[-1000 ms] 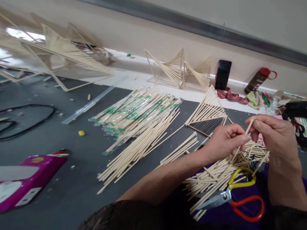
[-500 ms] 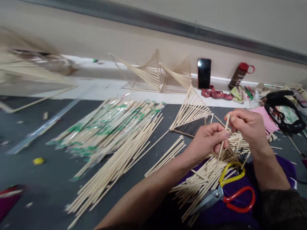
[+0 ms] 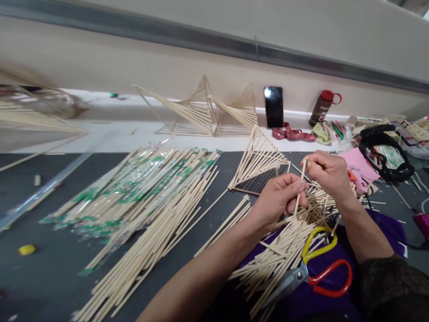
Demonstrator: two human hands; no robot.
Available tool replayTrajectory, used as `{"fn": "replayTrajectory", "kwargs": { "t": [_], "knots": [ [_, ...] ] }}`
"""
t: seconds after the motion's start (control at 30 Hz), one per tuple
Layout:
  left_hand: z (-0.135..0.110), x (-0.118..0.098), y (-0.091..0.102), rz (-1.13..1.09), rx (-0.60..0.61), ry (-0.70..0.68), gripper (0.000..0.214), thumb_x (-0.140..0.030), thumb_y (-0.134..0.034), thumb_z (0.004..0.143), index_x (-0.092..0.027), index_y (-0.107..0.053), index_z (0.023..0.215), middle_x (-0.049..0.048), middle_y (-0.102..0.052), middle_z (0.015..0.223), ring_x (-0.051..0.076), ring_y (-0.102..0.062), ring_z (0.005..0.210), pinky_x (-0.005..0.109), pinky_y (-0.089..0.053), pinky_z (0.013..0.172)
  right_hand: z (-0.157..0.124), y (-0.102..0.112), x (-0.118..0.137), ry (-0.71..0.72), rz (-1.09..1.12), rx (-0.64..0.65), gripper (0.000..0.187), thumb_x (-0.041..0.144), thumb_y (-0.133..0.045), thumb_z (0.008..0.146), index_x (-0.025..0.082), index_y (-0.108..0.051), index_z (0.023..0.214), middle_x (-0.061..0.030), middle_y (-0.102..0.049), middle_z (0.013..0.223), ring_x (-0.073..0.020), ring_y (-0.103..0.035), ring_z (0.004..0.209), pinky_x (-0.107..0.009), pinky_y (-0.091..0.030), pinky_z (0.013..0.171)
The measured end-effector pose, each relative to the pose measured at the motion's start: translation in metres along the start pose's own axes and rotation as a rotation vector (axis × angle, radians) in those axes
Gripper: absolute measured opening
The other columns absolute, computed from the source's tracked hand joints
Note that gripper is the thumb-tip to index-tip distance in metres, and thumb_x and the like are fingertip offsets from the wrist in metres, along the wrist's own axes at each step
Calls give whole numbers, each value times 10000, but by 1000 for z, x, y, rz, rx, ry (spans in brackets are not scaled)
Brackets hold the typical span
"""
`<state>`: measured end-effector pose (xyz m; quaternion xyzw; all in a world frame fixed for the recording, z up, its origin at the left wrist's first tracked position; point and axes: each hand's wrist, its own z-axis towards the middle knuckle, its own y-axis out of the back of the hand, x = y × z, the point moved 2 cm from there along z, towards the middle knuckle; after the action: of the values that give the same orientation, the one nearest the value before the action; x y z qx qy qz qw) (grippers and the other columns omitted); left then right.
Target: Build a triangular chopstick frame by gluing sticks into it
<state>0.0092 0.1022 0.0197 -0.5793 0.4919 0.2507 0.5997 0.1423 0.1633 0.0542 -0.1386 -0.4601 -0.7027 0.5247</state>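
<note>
A short wooden stick [image 3: 299, 193] stands tilted between my two hands. My left hand [image 3: 279, 194] pinches it around the middle, thumb on top. The fingers of my right hand [image 3: 323, 172] close on its upper end. Below them a loose heap of cut sticks [image 3: 284, 243] lies across purple cloth in my lap. Scissors [image 3: 306, 270] with one yellow and one red handle rest on that heap, blades toward the lower left. Just beyond my left hand is a stick frame [image 3: 259, 161] with slats fanned across it.
Bare long sticks [image 3: 157, 232] and plastic-wrapped stick bundles [image 3: 134, 188] cover the table's left-middle. Twisted stick models [image 3: 208, 112] stand by the wall, beside a phone [image 3: 274, 107] and a bottle [image 3: 321, 107]. A black headband-like object [image 3: 385, 156] is at right, a clear ruler [image 3: 50, 188] far left.
The view has shifted, so most things sit further left in the picture. Both hands keep their grip on the same stick, with little movement of their own.
</note>
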Motion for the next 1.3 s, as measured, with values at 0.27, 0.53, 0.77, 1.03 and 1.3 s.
{"fn": "replayTrajectory", "kwargs": {
  "t": [0.27,0.53,0.77,1.03,1.3],
  "knots": [
    [-1,1,1,-13,26,54,250,-394,-579,862,-151,-640,859,-35,-613,548,35,-359,369,185,-235,396,7,11,-22,-309,391,151,261,247,-499,820,182,-542,571,50,-494,480,-64,-455,407,-209,-346,434],
    [1,5,1,25,20,29,271,-418,-589,853,-152,-633,868,-32,-614,553,39,-371,375,185,-242,397,3,3,-16,-393,514,339,192,317,-681,751,168,-722,864,33,-615,611,-61,-511,459,-203,-381,443],
    [3,7,1,30,31,34,278,-426,-594,838,-150,-621,856,-32,-609,546,37,-349,364,188,-222,383,1,6,-11,-310,311,376,213,324,-579,831,150,-698,860,20,-615,611,-75,-535,479,-202,-388,459],
    [2,6,1,12,16,42,268,-415,-592,841,-149,-618,835,-44,-580,517,35,-331,349,181,-213,376,1,2,6,27,-129,208,207,200,-466,845,170,-638,734,1,-628,656,-98,-542,592,-226,-406,596],
    [-3,-1,-4,-130,93,109,221,-343,-557,865,-139,-623,808,-36,-558,476,26,-285,324,170,-166,361,0,4,2,-54,16,226,188,200,-486,818,174,-654,737,16,-612,639,-97,-517,578,-225,-389,578]
  ]
}}
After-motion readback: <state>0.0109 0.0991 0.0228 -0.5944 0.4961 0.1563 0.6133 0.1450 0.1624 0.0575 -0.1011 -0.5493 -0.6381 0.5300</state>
